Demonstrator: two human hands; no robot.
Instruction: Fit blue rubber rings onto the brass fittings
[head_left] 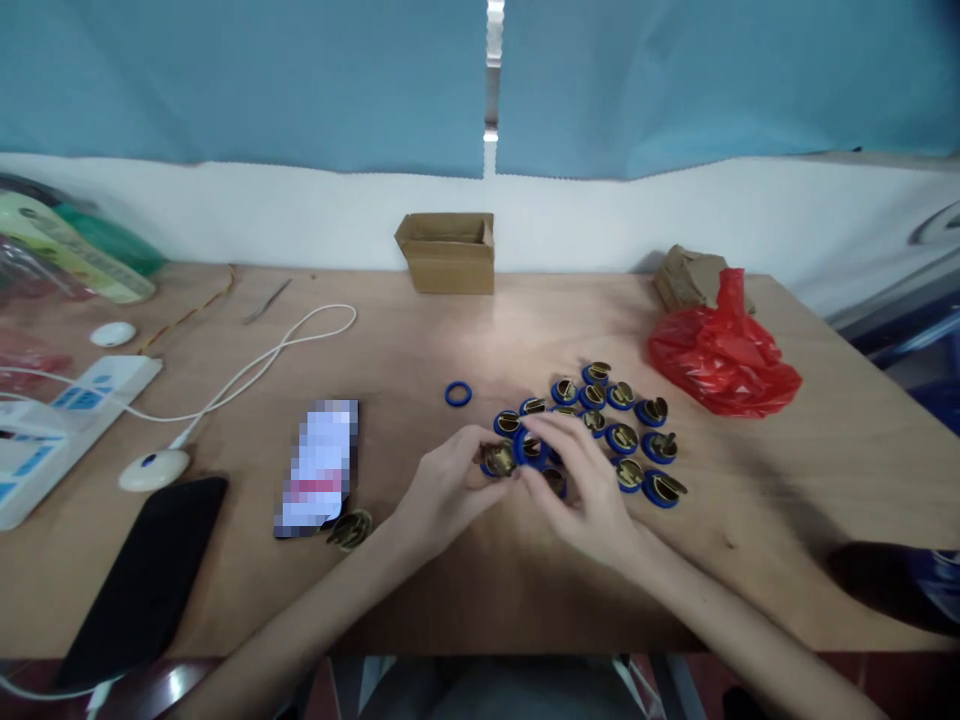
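My left hand (pixel 450 480) pinches a round brass-coloured piece (pixel 498 459) between thumb and fingers. Close beside it, my right hand (pixel 592 490) grips a blue ring (pixel 519 447) by its edge; whether ring and brass piece touch I cannot tell. Behind and to the right of my hands lie several brass discs with raised flaps, each set in a blue ring, such as the one at the front right (pixel 664 490). A loose blue ring (pixel 469 393) rests farther back. Near my left forearm lie more brass pieces (pixel 351 530), without blue rings visible.
Left of my hands lie a phone with a lit, blurred screen (pixel 319 460) and a black phone (pixel 146 570). A power strip (pixel 112 385) and white cable (pixel 255 372) are farther left. An open cardboard box (pixel 451 274) stands at the back, a red plastic bag (pixel 720 360) at right.
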